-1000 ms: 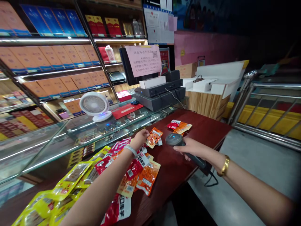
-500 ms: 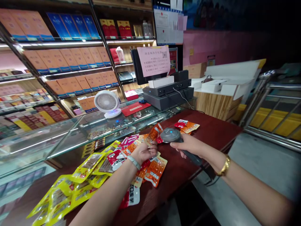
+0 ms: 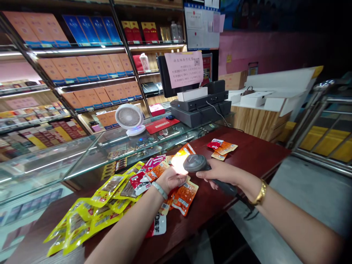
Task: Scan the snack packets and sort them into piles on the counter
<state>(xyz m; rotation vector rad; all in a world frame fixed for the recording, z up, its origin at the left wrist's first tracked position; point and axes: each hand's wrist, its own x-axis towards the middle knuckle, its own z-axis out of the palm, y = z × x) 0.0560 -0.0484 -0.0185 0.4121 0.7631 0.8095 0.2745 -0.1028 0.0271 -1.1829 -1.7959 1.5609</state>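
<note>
My right hand (image 3: 216,172) is wrapped round the handle of a dark grey barcode scanner (image 3: 195,163). The scanner's head faces left, and its bright light falls on an orange snack packet (image 3: 187,150). That packet is held up by my left hand (image 3: 172,179), its fingers closed on the lower end. Below and beside my left hand lie more orange packets (image 3: 184,196) and red-and-white packets (image 3: 158,224). Yellow-edged snack packets (image 3: 107,190) are heaped to the left of it. A few packets (image 3: 222,146) lie apart, beyond my right hand.
The packets lie on a dark red table (image 3: 247,146) against a glass display counter (image 3: 90,150). On the counter stand a white fan (image 3: 129,117), a red folder (image 3: 162,125) and a till with a monitor (image 3: 165,79). A metal railing (image 3: 310,113) stands at the right.
The scanner's light has come on and now shines on the orange packet. My right hand has brought the scanner slightly closer to that packet. The view has shifted slightly.
</note>
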